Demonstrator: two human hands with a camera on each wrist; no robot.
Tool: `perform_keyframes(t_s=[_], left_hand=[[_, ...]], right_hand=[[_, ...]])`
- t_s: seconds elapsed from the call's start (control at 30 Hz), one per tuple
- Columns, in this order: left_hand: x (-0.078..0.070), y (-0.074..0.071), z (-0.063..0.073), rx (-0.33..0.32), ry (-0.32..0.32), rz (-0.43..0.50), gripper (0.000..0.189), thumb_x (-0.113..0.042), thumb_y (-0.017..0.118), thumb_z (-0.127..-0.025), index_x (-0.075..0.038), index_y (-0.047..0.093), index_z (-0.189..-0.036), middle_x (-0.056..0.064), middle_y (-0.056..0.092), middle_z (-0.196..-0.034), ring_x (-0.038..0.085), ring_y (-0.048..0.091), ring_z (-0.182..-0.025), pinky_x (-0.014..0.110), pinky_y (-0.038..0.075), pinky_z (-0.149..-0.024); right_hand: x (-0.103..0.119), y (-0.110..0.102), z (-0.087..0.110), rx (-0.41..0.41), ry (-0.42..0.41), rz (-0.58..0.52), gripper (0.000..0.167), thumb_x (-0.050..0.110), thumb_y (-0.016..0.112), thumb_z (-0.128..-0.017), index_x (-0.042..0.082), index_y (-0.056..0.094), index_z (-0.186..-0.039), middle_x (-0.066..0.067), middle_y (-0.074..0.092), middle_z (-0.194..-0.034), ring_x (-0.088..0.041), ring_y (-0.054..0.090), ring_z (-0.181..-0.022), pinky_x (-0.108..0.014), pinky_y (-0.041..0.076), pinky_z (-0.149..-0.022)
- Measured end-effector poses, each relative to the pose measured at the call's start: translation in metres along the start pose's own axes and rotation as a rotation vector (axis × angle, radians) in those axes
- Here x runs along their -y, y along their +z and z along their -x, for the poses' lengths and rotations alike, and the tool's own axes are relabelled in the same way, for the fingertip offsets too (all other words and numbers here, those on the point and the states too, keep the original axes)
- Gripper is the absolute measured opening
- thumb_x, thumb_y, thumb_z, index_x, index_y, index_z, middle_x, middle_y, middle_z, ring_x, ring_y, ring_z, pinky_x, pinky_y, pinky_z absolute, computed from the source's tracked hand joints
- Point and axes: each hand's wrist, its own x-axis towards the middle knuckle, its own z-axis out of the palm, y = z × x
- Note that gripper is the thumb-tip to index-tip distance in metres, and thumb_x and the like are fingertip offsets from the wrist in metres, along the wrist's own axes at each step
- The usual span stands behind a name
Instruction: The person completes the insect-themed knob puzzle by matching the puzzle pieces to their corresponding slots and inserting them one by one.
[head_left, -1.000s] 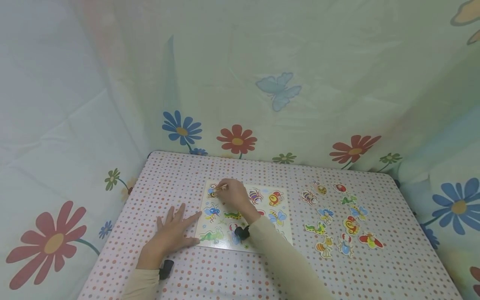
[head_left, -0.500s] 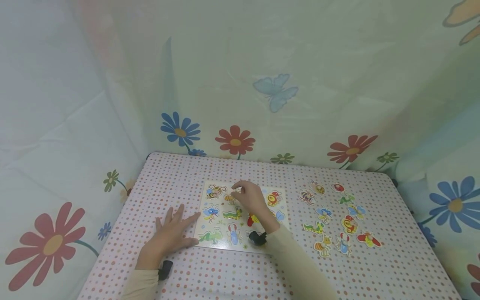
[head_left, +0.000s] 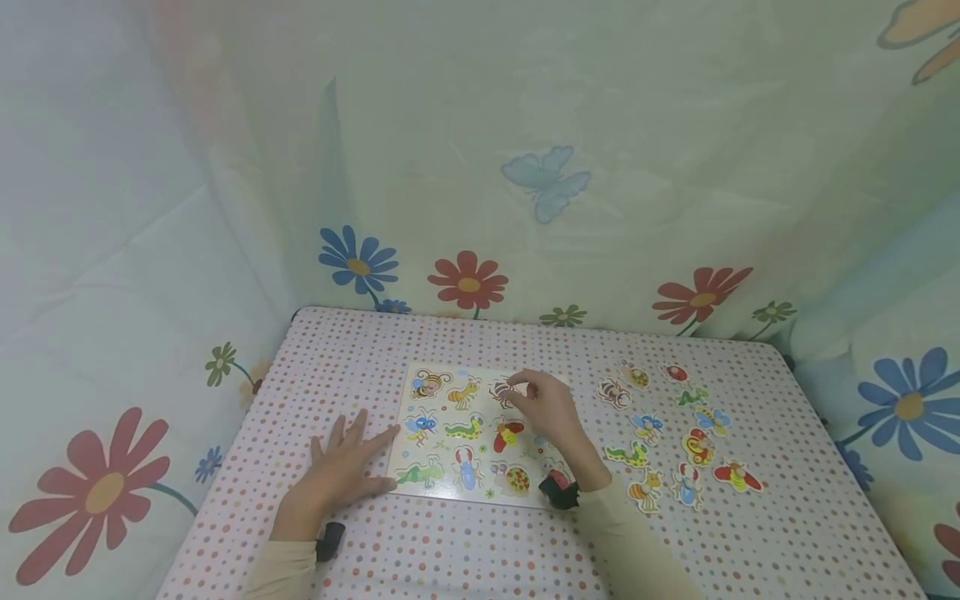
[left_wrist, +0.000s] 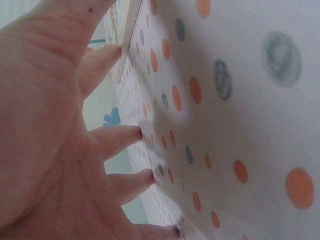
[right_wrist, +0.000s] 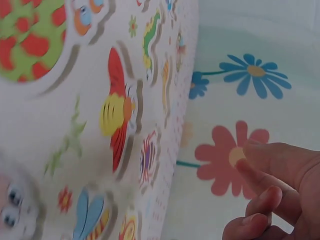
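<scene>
A white insect puzzle board [head_left: 484,461] lies flat on the dotted tabletop. In the head view, a striped bee [head_left: 427,384] fills its top left corner. My left hand [head_left: 333,471] rests spread at the board's left side, thumb and index finger at its edge and the other fingertips on the table. Over the board's upper right part hovers my right hand [head_left: 553,410], beside the purple spider picture [head_left: 502,392]. Its fingers are loosely curled, and nothing shows between thumb and index finger [right_wrist: 265,175] in the right wrist view. Part of the board is hidden behind this hand.
Several loose insect pieces lie right of the board, among them a green caterpillar [head_left: 628,454], a spider [head_left: 613,392] and a red-winged bug [head_left: 738,477]. Flower-printed curtains [head_left: 600,217] stand behind and beside the table [head_left: 337,350].
My right hand has left the bee at the board's top left and moved right across the board, uncovering several pictures. The left hand has stayed in place.
</scene>
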Motion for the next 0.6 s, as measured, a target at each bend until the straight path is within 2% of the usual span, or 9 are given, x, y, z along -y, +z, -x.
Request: perform_keyframes(t_s=[0.3,0.6], left_hand=[[0.000,0.001,-0.001,0.002,-0.016,0.010,0.084,-0.053,0.077,-0.080,-0.037,0.040,-0.153,0.019,0.006,-0.165,0.051,-0.004,-0.147,0.079,-0.007,-0.105],[-0.003,-0.002,0.000,0.001,-0.012,0.008,0.084,-0.050,0.078,-0.080,-0.036,0.040,-0.154,0.021,0.007,-0.164,0.051,-0.003,-0.147,0.080,-0.006,-0.105]], right_hand=[[-0.027,-0.037,0.030,-0.052,0.023,0.017,0.022,0.013,0.076,-0.090,0.004,0.074,-0.110,-0.002,0.046,-0.069,-0.016,0.038,-0.058,-0.026,0.032,-0.048],[-0.062,-0.072,0.060,-0.065,0.037,-0.021,0.026,0.023,0.072,-0.095,0.011,0.072,-0.117,-0.002,0.045,-0.074,-0.017,0.042,-0.064,-0.026,0.036,-0.050]])
